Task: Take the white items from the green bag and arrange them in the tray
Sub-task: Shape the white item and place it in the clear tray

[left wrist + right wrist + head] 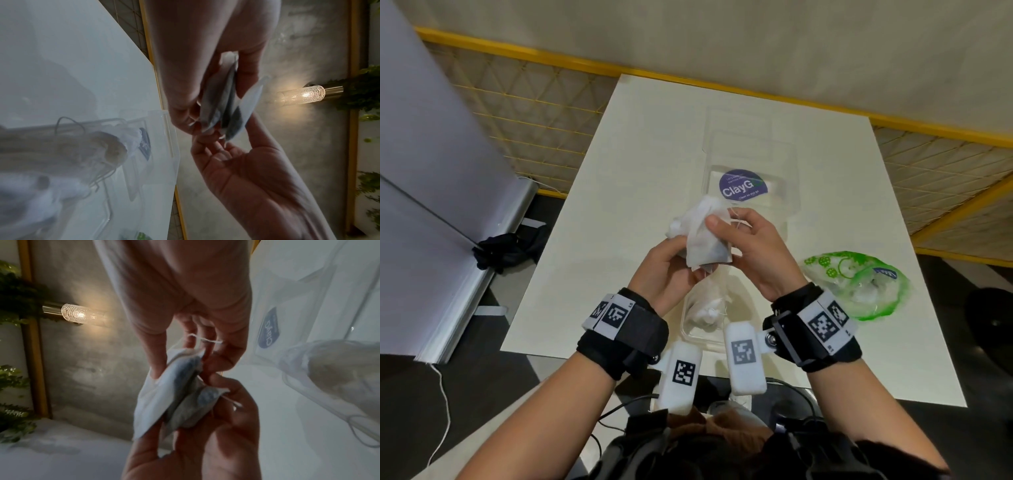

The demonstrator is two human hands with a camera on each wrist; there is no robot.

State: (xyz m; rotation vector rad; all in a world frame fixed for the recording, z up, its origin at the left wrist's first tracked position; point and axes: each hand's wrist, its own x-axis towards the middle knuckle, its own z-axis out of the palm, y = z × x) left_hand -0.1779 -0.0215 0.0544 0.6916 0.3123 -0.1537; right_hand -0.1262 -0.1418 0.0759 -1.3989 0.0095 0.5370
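Both hands, left hand and right hand, grip white tea bags (above the tray).

We see white sachets with dark contents showing through, a clear bag printed with green shapes, a purple round label lettered white, and a cream worktop.

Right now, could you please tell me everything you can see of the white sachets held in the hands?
The white sachets are flat, thin paper-like pouches with darker fill showing through and white strings attached. Several are bunched together above the table, over the clear tray. The left hand holds them from below; the right hand pinches them from the top.
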